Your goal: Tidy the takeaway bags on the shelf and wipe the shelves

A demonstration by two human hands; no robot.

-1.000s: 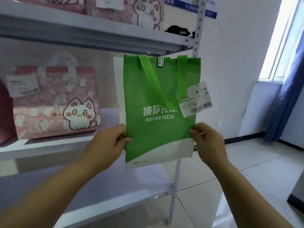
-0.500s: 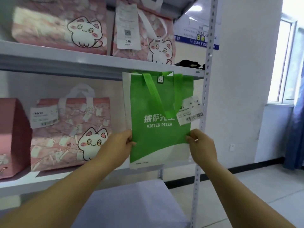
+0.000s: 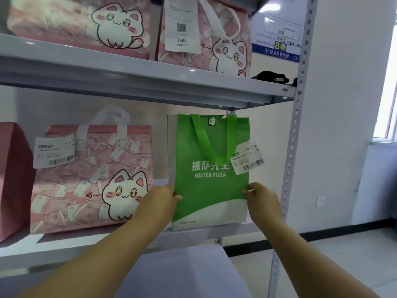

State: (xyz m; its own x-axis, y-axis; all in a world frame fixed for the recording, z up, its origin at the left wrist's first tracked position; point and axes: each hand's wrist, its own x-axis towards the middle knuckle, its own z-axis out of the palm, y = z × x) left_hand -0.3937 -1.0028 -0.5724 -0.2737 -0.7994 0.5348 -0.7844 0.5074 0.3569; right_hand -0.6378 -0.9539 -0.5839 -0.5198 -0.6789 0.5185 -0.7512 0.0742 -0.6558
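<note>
- Head view: the upper shelf [image 3: 129, 69] is seen to carry two pink cat bags [image 3: 75, 24], one of them with a white slip marked 046, and a small black object [image 3: 272, 76] at its right end.
- On the middle shelf [image 3: 64, 244] a third pink cat bag [image 3: 92, 179] is stood upright at centre left, with a dark red bag [image 3: 10, 179] at the left edge of the frame; what is inside any bag cannot be seen.
- The green bag [image 3: 211, 190] is held at centre frame, right of the third cat bag and just left of the shelf post [image 3: 294, 147].
- It is flat, green with a white curved band at the bottom, printed MISTER PIZZA in white, with a barcode label [image 3: 248, 161] hung at its right side.
- Its long axis is vertical: the opening is up, just under the upper shelf, the printed face is turned to the camera, and the handles [image 3: 204, 143] are folded down over the front.
- Its left edge is pinched by the left hand [image 3: 160, 197] and its right edge by the right hand [image 3: 263, 201].
</note>
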